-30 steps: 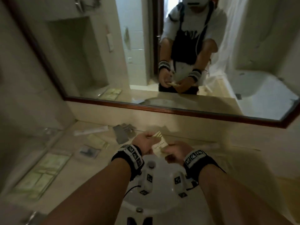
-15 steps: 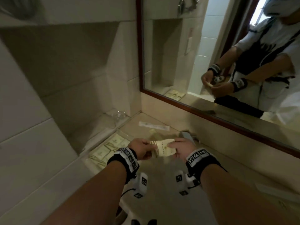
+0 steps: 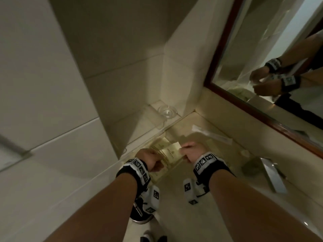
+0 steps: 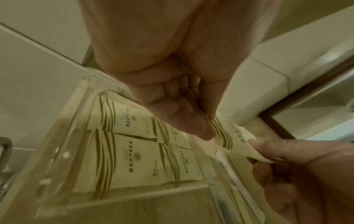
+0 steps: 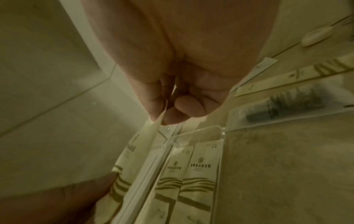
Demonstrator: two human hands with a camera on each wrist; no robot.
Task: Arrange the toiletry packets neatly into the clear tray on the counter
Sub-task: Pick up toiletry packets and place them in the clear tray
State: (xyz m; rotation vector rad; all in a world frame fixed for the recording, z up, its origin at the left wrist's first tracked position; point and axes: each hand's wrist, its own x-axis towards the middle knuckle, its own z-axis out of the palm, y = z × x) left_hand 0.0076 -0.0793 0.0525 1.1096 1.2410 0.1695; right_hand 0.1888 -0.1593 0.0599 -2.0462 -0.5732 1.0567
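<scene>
A cream toiletry packet (image 3: 172, 151) with brown stripes is held flat between both hands, just above the clear tray (image 4: 63, 136) in the counter's left corner. My left hand (image 3: 153, 159) pinches its near end (image 4: 220, 133). My right hand (image 3: 190, 152) pinches the other edge (image 5: 161, 119) between thumb and fingers. Several matching packets (image 4: 130, 159) lie flat in rows inside the tray, also visible in the right wrist view (image 5: 197, 174). The held packet (image 5: 132, 153) hangs over the tray's wall (image 5: 201, 131).
A long white packet (image 3: 211, 135) and a dark comb packet (image 5: 287, 112) lie on the counter right of the tray. A small glass dish (image 3: 167, 111) sits on the ledge behind. The faucet (image 3: 272, 175) and the mirror frame (image 3: 262, 109) are at right; tiled walls close the left.
Both hands have carried the packet left, from above the sink to over the clear tray. The head view has swung left toward the corner.
</scene>
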